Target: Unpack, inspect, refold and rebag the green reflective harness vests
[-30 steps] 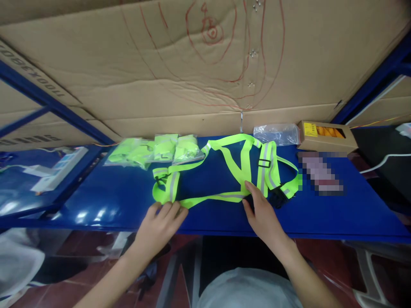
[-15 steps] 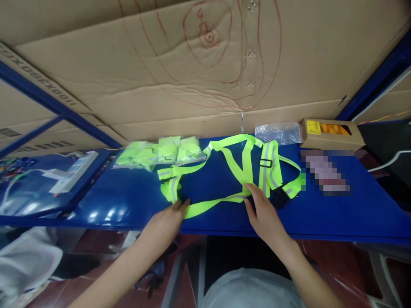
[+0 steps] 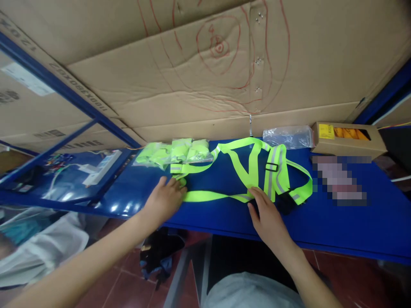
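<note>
A neon-yellow reflective vest [image 3: 256, 164] made of straps with grey stripes lies spread on the blue table. My left hand [image 3: 165, 199] is at the vest's left lower corner, fingers closed over the strap and hiding part of it. Near the lower middle, my right hand [image 3: 268, 216] has its thumb and forefinger on the strap where several bands meet. One strap stretches between both hands, slightly twisted close to the right one. A black slide buckle [image 3: 272, 167] sits on the right-hand straps, and a dark clip [image 3: 285, 202] lies below it.
Several bagged yellow vests [image 3: 180, 152] lie behind the left side. A clear plastic bag [image 3: 287, 137] and an open-fronted cardboard box [image 3: 348, 139] stand at the back right, with a blurred-out object [image 3: 340, 179] before them. A white power strip [image 3: 102, 167] is far left. Cardboard [image 3: 192, 98] walls the back.
My left hand has moved up and away from the table's front edge, taking the vest's lower left strap with it. My right hand stays on its strap. The view has shifted a little.
</note>
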Demonstrator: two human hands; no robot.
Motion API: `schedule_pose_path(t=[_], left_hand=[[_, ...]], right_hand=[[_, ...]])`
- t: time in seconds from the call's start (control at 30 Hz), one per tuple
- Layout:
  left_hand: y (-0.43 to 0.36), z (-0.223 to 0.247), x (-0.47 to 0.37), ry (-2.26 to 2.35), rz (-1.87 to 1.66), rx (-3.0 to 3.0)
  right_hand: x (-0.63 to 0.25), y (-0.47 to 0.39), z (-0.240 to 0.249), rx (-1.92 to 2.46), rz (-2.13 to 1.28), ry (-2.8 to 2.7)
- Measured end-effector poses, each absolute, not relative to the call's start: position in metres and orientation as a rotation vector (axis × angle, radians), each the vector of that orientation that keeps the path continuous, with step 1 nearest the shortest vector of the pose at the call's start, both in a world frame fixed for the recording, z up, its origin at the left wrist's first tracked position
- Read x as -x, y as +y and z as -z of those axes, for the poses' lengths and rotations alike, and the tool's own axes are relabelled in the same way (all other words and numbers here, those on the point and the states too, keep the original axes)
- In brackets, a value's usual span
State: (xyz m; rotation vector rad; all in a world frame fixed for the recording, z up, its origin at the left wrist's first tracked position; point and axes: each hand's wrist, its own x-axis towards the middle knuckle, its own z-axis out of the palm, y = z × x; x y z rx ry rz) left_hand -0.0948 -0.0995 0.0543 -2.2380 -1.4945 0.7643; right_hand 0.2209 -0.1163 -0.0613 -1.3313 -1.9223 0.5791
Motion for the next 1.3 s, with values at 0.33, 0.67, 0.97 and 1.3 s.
schedule_pose_path(t=[0.33,0.67,0.97,1.3], left_hand=[[-0.089,-0.045,0.113,-1.502,-0.892,2.252],[-0.076,-0.064,0.128,-1.322,-0.709,2.487],[-0.110,-0.030,0.141,-1.581,-0.477,2.220],[-0.115,-0.047,0.129,-1.674,-0.293,2.432]], right_hand=[[-0.220,-0.117,0.063,1.317,-0.536,-1.912],[-0.221,-0.117,0.063,1.333,-0.552,-1.921],[-0.220,-0.117,0.063,1.329,-0.558,-1.895],[-0.232,-0.126,0.048,1.270,-0.681,-1.717]])
